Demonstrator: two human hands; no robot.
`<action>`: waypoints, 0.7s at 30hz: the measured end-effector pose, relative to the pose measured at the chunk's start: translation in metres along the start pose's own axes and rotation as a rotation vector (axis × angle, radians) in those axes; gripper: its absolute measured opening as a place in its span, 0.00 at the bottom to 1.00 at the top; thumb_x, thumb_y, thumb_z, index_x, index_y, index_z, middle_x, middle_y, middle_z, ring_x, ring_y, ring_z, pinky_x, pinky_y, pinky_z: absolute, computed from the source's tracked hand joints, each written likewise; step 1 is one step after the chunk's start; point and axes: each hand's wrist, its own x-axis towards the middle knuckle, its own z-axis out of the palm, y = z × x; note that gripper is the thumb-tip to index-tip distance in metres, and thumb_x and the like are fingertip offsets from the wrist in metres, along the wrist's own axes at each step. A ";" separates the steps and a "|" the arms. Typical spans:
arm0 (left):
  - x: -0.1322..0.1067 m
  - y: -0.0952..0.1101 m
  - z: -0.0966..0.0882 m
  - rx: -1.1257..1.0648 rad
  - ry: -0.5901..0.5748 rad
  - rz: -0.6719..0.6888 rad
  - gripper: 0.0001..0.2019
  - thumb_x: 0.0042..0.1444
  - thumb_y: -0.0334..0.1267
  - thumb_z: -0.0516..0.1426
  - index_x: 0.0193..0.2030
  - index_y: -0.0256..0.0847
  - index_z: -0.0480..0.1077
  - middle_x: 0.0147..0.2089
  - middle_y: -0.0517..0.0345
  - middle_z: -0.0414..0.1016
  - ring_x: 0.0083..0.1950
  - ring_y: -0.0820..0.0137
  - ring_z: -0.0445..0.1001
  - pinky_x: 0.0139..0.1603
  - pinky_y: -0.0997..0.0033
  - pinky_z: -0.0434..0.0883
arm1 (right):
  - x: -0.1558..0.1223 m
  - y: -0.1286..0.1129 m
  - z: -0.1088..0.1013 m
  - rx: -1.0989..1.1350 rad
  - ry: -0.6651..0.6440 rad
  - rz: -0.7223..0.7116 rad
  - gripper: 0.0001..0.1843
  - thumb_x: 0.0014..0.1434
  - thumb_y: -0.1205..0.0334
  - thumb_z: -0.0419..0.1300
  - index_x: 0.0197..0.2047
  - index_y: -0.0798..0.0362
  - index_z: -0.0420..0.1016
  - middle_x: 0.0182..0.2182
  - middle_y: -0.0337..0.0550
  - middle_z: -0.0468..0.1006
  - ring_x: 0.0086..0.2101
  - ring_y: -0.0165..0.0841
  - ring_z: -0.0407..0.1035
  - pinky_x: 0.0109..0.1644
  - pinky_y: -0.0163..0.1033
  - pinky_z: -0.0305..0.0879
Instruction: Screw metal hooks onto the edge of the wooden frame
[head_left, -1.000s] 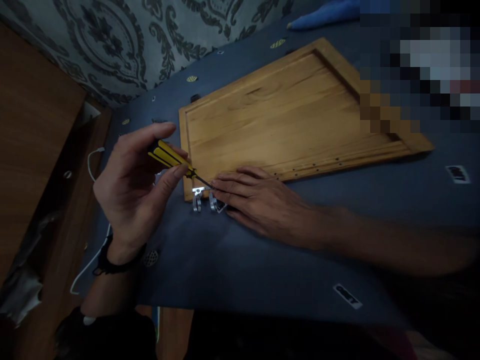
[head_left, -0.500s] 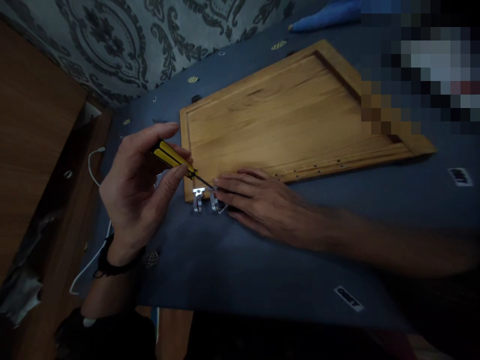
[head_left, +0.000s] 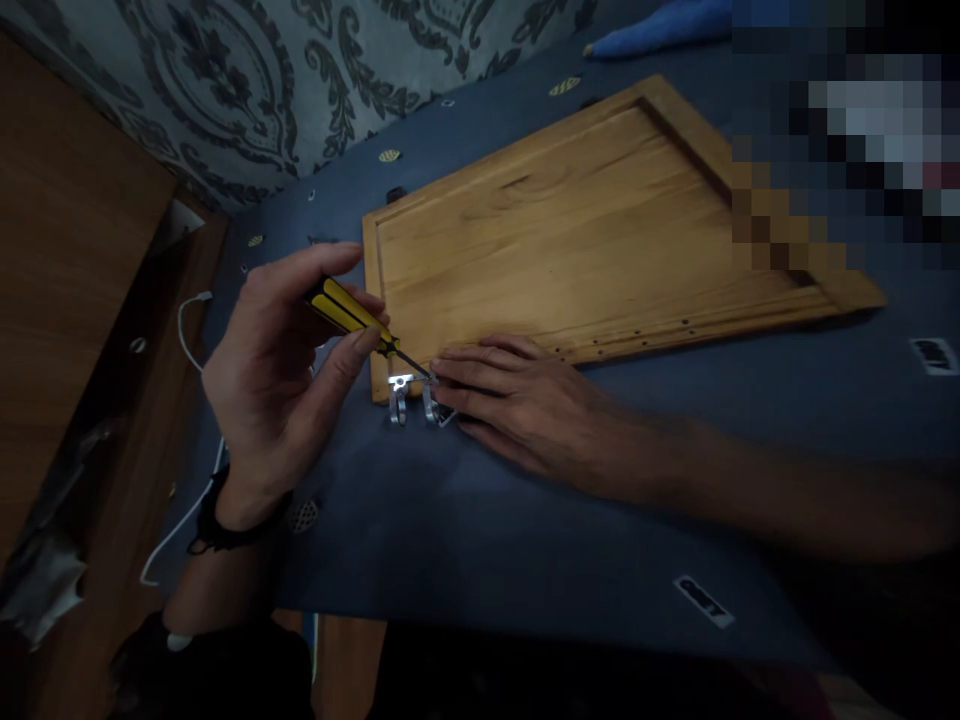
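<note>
My left hand (head_left: 281,365) is closed round the yellow and black handle of a screwdriver (head_left: 351,310). Its shaft slants down to the right, and the tip meets a small silver metal fitting, which looks like a hinge (head_left: 400,385), at the near left corner of a framed wooden panel (head_left: 562,230). Two curved metal arms of the fitting stick out past the panel's edge. Stretched out flat, the fingers of my right hand (head_left: 517,400) lie over the near edge, their tips beside the screwdriver tip. Whatever is under those fingers is hidden.
The panel lies on a dark blue patterned cloth (head_left: 570,560). Several small holes run along its near edge. A blue tapered object (head_left: 660,30) lies at the back. To the left are a white cable (head_left: 184,540) and wooden furniture (head_left: 75,250). The upper right is pixelated.
The view has shifted very slightly. Both hands, the screwdriver and the panel keep practically the same places relative to each other.
</note>
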 end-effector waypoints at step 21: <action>0.005 -0.001 0.007 0.101 0.093 0.037 0.21 0.61 0.41 0.67 0.60 0.60 0.73 0.57 0.60 0.75 0.54 0.57 0.79 0.46 0.55 0.84 | 0.003 -0.003 0.002 -0.067 0.052 -0.027 0.18 0.74 0.65 0.51 0.60 0.57 0.77 0.58 0.51 0.81 0.59 0.43 0.72 0.64 0.53 0.67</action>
